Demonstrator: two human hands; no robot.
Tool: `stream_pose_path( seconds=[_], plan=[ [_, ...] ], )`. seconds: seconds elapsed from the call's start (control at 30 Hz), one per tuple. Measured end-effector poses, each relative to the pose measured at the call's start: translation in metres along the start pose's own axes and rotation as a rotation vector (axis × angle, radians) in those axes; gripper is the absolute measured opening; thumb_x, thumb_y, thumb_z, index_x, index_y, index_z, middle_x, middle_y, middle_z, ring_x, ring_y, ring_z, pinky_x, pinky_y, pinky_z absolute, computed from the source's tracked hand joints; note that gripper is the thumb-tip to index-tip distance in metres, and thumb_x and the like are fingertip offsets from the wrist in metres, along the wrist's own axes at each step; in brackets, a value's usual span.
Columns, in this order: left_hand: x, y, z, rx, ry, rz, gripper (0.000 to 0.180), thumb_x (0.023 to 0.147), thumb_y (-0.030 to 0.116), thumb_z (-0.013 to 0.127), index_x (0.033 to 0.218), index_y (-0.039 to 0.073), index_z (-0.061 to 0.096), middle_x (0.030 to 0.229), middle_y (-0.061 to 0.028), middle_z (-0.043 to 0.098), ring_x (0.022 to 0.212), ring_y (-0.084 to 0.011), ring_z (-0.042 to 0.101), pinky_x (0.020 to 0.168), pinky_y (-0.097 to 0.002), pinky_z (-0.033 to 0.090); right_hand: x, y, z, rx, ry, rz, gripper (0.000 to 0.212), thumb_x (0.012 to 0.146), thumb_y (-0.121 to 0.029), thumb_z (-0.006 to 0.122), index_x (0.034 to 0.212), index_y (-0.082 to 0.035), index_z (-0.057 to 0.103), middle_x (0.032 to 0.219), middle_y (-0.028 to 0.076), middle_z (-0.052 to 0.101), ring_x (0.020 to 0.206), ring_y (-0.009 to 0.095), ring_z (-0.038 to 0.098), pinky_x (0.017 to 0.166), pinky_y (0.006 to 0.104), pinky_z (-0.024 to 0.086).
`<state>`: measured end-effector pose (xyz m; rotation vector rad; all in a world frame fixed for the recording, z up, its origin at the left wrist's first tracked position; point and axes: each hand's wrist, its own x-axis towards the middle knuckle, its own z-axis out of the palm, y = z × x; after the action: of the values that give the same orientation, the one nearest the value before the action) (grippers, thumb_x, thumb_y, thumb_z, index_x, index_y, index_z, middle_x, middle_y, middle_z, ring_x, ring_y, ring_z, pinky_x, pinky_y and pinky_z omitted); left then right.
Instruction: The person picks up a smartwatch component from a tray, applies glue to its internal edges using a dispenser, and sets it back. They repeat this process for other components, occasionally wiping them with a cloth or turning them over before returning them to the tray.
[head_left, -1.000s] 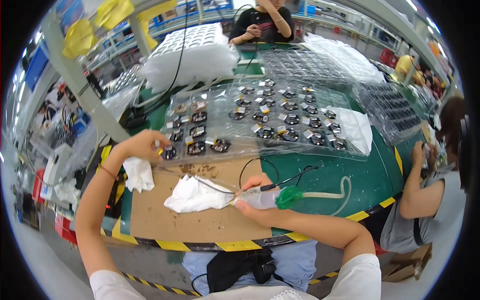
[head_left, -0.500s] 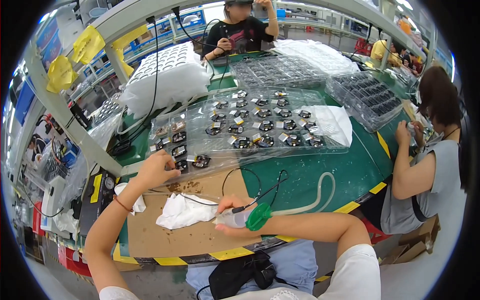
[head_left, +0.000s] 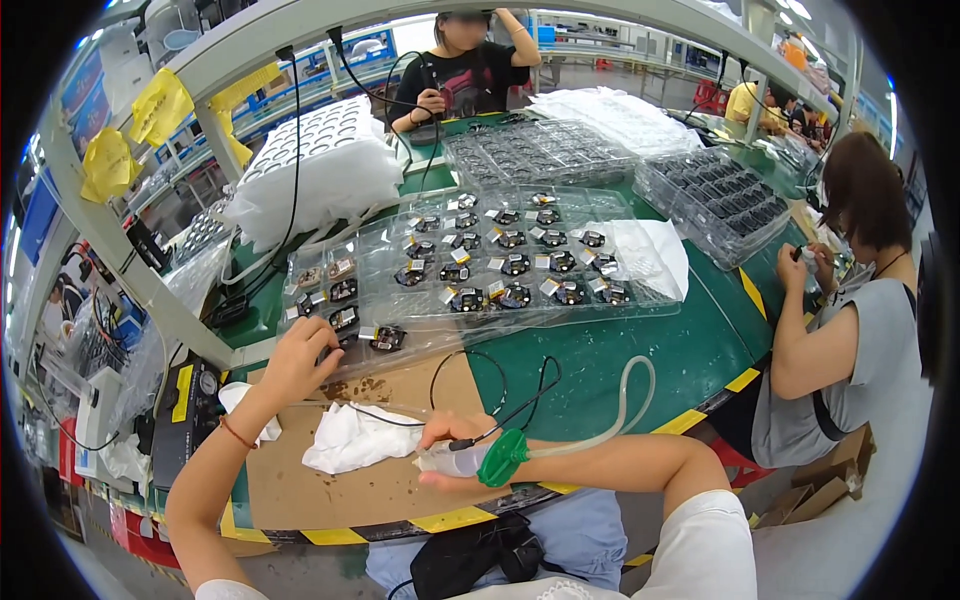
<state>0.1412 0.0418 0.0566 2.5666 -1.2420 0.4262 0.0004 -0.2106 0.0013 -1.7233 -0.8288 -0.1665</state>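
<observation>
My left hand is at the near left corner of a clear plastic tray. Its fingers are curled together beside a small dark circuit module; whatever is between the fingertips is hidden. Another module lies just right of them. Low over the brown board, my right hand is closed around a translucent dispensing syringe, its tip pointing left. A green cap with a clear hose is fitted to the syringe's rear. A black cable ends at the same hand.
A crumpled white cloth lies on the brown board between my hands. Several modules fill the tray. Farther back are stacked trays and a white foam stack. People sit at the right and across the table.
The whole view has shifted slightly. My left hand has drawn back a little toward me from the modules, its fingers more curled. The right hand still holds the syringe.
</observation>
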Motion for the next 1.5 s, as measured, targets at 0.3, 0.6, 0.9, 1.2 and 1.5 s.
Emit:
stream_pose_path(
  seconds=[0.3,0.6,0.9,1.2,1.5],
  plan=[
    [0.000,0.012,0.009,-0.314,0.161,-0.347,0.011,0.078,0.003,0.055,0.080,-0.001,0.045,0.085,-0.0134,0.048,0.071,-0.0296,0.048,0.066,-0.0337,0.041,0.002,0.005,0.005,0.055,0.082,-0.029,0.038,0.071,-0.024,0.074,0.096,-0.010,0.050,0.081,0.001,0.055,0.065,0.012,0.054,0.057,0.0252,0.043],
    [-0.004,0.026,-0.004,-0.293,0.186,-0.178,0.012,0.079,0.001,0.053,0.079,0.001,0.041,0.097,-0.0110,0.045,0.085,-0.0209,0.052,0.067,-0.0267,0.040,0.003,0.006,0.003,-0.121,-0.010,0.101,0.038,0.073,-0.025,0.071,0.099,-0.008,0.050,0.087,0.006,0.056,0.076,0.018,0.057,0.065,0.0291,0.045],
    [-0.013,0.078,-0.019,-1.628,0.049,-0.556,0.022,0.087,0.020,0.052,0.075,0.004,0.042,0.090,-0.0111,0.048,0.071,-0.0171,0.058,0.057,-0.0253,0.045,0.005,0.001,-0.001,-0.038,0.038,0.156,0.036,0.074,-0.025,0.071,0.098,-0.007,0.051,0.087,0.006,0.056,0.078,0.016,0.056,0.066,0.0282,0.044],
    [-0.050,0.110,-0.003,-2.000,-0.784,-0.372,0.024,0.075,0.011,0.068,0.090,0.002,0.051,0.112,-0.0143,0.047,0.092,-0.0174,0.049,0.072,-0.0249,0.043,0.009,0.001,0.001,-0.025,0.190,0.151,0.034,0.073,-0.024,0.072,0.094,-0.005,0.053,0.079,0.003,0.057,0.061,0.010,0.055,0.053,0.0249,0.042],
    [-0.066,0.128,0.044,-2.095,-1.034,-0.097,0.043,0.071,-0.006,0.066,0.108,0.005,0.045,0.126,-0.0148,0.042,0.123,-0.0210,0.034,0.103,-0.0314,0.024,0.008,0.010,0.001,0.026,0.175,0.175,0.038,0.073,-0.025,0.072,0.097,-0.005,0.051,0.083,0.006,0.055,0.070,0.012,0.056,0.060,0.0251,0.044]
  ],
)
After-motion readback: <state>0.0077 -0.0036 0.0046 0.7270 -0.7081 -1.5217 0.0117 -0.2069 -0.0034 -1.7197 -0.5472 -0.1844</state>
